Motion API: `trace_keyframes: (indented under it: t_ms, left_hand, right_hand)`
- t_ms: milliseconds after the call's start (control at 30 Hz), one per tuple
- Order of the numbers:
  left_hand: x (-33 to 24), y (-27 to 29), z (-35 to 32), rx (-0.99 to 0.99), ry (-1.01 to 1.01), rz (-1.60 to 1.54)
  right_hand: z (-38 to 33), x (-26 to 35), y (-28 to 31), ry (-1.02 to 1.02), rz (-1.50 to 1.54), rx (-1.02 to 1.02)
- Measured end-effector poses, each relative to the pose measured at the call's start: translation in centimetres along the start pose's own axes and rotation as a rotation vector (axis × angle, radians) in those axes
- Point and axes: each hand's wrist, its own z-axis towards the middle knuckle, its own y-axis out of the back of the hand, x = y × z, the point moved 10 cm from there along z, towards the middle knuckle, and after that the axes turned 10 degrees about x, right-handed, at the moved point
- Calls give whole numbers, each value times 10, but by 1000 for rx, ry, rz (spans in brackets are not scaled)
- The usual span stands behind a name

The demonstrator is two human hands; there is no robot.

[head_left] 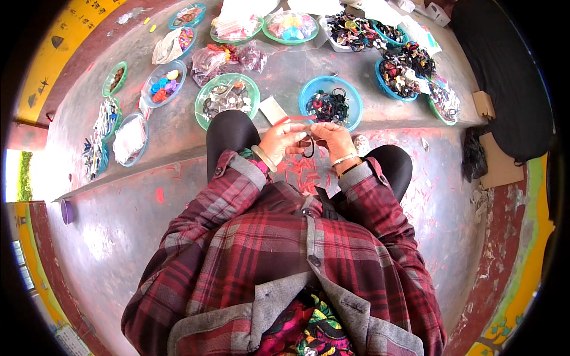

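My left hand (281, 143) and my right hand (333, 141) meet above my knees, with thumbs and fingers pinched close together. A thin black elastic band (309, 148) hangs in a loop between them, its top hidden at the fingertips. A narrow red strip (301, 118) shows just above the fingers; I cannot tell if it is held or lies behind. Beyond my right hand stands a blue basin (361, 107) holding black bands and a few red ones. Past my left hand is a green bowl (200, 113) of round silvery and white pieces, beside a small pale box (273, 111).
Bowls of coloured pieces, including a clear blue-rimmed basin (148, 89), line the raised step. More black bands fill a white tray (333, 44) and a basin (386, 89) at the right. Red scraps (303, 178) litter the lower floor. A black plastic bag (473, 155) lies far right.
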Motion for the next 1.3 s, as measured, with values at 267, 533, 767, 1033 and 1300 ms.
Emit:
trace_keyframes:
  t_ms: [267,533,767,1033,1300]
  left_hand:
    - [-2,6,2,15,-74,-115]
    - [-3,10,5,-2,-138,-209]
    - [7,11,11,80,-109,-219]
    - [-2,-3,6,103,-113,-220]
    - [9,16,13,37,-129,-110]
  right_hand:
    - [-2,-14,1,6,-16,-11]
    - [-3,-15,10,-7,-98,-81]
    - [-1,-5,13,108,-95,-108]
    - [-4,-11,11,42,73,-109]
    - [-12,29,35,364,-376,-398]
